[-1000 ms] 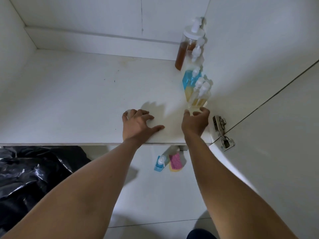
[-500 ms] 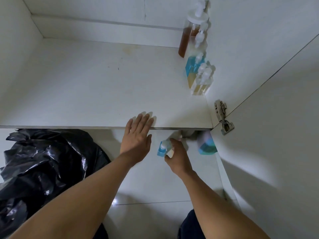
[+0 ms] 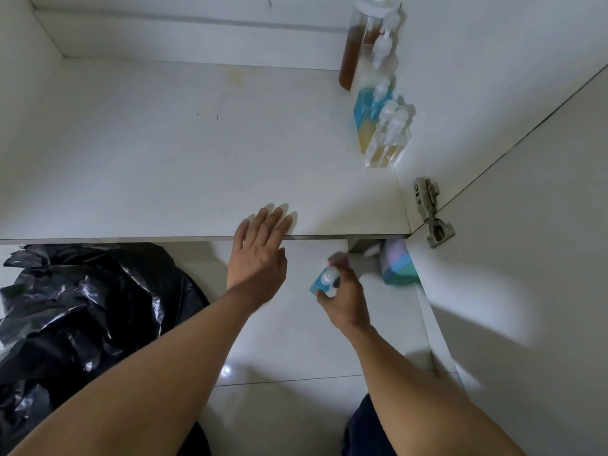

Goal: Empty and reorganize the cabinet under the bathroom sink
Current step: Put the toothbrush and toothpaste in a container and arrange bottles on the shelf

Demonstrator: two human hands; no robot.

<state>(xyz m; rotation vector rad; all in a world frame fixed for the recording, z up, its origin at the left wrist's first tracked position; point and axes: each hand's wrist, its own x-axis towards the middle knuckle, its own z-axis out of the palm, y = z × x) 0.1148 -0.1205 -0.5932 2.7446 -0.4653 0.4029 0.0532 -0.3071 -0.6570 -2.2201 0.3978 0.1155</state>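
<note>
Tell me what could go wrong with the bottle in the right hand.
1. The right hand holds the small blue bottle above the tiled floor; a slip could drop it.
2. Set beside the pump bottles packed along the cabinet's right wall, it might topple them.

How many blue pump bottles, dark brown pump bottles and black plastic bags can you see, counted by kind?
Blue pump bottles: 2, one in the cabinet, one gripped in the right hand
Dark brown pump bottles: 1
Black plastic bags: 1
Total: 4
</note>
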